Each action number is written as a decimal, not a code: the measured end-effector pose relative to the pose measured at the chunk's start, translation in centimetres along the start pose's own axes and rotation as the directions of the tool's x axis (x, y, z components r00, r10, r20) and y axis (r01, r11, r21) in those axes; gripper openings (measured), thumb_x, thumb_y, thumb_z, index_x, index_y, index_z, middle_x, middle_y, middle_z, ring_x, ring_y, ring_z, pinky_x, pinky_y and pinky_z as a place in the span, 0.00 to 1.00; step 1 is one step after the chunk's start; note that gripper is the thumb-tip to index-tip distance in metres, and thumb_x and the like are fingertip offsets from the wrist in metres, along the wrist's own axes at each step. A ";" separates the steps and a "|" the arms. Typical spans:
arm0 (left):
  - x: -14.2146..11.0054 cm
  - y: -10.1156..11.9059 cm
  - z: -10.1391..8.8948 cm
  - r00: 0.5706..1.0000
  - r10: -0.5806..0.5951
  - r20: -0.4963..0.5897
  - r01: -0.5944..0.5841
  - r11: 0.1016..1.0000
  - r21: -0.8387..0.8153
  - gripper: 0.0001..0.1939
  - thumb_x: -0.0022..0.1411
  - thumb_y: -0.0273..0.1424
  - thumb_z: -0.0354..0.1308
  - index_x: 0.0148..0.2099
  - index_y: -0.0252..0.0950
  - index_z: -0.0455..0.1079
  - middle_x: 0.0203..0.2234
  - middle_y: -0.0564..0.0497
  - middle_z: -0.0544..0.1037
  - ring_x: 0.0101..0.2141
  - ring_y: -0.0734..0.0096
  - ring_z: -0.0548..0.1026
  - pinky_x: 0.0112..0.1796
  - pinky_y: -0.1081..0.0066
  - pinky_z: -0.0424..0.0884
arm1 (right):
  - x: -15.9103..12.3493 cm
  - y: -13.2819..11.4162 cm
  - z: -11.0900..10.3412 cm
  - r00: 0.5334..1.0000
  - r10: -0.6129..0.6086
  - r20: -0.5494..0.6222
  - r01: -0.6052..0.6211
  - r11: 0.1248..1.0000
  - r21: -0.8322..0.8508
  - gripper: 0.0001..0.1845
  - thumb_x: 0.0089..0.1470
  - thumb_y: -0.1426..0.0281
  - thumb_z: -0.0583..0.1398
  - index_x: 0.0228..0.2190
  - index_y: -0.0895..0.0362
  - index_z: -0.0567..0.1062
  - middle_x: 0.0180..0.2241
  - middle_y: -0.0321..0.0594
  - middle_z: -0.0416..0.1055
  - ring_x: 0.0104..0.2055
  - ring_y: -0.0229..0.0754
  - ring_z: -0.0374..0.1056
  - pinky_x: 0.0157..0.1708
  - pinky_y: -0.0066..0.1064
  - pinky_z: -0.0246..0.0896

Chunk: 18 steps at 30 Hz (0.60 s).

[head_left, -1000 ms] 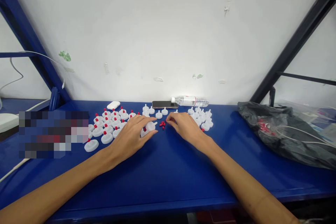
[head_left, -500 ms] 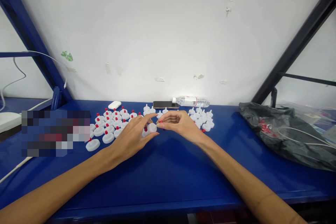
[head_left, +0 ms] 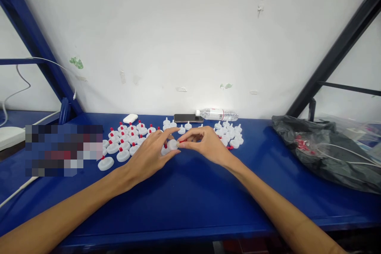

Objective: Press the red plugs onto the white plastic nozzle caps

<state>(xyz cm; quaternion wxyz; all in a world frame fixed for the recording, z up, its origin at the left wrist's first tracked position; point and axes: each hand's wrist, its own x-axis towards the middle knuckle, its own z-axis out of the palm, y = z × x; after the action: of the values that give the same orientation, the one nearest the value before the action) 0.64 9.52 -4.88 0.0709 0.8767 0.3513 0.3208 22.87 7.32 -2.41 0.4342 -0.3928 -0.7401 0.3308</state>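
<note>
My left hand (head_left: 151, 152) grips a white round plastic cap (head_left: 172, 145) just above the blue bench (head_left: 190, 198). My right hand (head_left: 205, 145) meets it from the right, its fingertips pinched on a small red plug (head_left: 182, 141) pressed against the cap's spout. To the left lies a group of white caps with red plugs fitted (head_left: 125, 143). Behind and to the right of my right hand lies a group of plain white caps (head_left: 229, 133). A few loose red plugs (head_left: 229, 147) peek out beside my right wrist.
A phone (head_left: 188, 118), a lying water bottle (head_left: 216, 114) and a white earbud case (head_left: 130, 118) sit along the wall. A black plastic bag (head_left: 321, 149) with red pieces and white cables lies at the right. Blue frame posts (head_left: 32, 43) rise at the left, a dark one at the right.
My right hand picked a red plug off the bench and brought it left to the white cap. My left hand raised the cap slightly to meet it.
</note>
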 end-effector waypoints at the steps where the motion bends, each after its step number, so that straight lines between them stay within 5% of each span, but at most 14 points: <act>1: 0.0 0.0 0.0 1.000 0.003 0.002 -0.003 1.000 0.000 0.27 0.68 0.40 0.62 0.65 0.46 0.62 0.45 0.51 0.81 0.47 0.58 0.78 0.50 0.59 0.73 | 0.0 0.1 0.0 1.000 -0.002 0.002 0.002 1.000 -0.008 0.14 0.54 0.57 0.70 0.35 0.55 0.86 0.30 0.39 0.80 0.29 0.39 0.69 0.31 0.32 0.63; 10: -0.2 -0.2 0.2 0.998 0.058 -0.027 -0.058 0.998 0.025 0.26 0.68 0.40 0.63 0.65 0.46 0.63 0.45 0.50 0.81 0.46 0.58 0.78 0.50 0.58 0.73 | -0.1 0.2 0.1 0.999 0.016 0.041 -0.016 1.000 -0.001 0.11 0.55 0.60 0.69 0.36 0.55 0.86 0.28 0.37 0.79 0.28 0.39 0.68 0.31 0.30 0.61; 16: 0.0 0.0 0.1 0.980 0.141 -0.138 -0.135 0.990 0.048 0.24 0.69 0.39 0.62 0.64 0.46 0.63 0.47 0.50 0.81 0.46 0.60 0.78 0.51 0.58 0.73 | 0.0 -0.4 -0.3 0.991 0.096 0.097 -0.117 0.966 0.230 0.14 0.52 0.62 0.71 0.40 0.55 0.84 0.42 0.41 0.80 0.40 0.42 0.74 0.43 0.34 0.68; 18: 0.0 0.0 0.0 0.965 0.181 -0.188 -0.173 0.983 0.062 0.24 0.70 0.38 0.62 0.64 0.46 0.64 0.47 0.49 0.81 0.44 0.61 0.78 0.49 0.60 0.74 | -0.1 -0.2 -0.1 0.988 0.122 0.090 -0.144 0.941 0.306 0.23 0.50 0.66 0.72 0.49 0.52 0.80 0.50 0.42 0.77 0.45 0.42 0.73 0.47 0.35 0.69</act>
<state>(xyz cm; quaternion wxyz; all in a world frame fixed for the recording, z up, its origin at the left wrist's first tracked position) 0.68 9.51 -4.85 -0.0124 0.8708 0.2840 0.4011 22.96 7.19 -2.21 0.4413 -0.3565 -0.6652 0.4854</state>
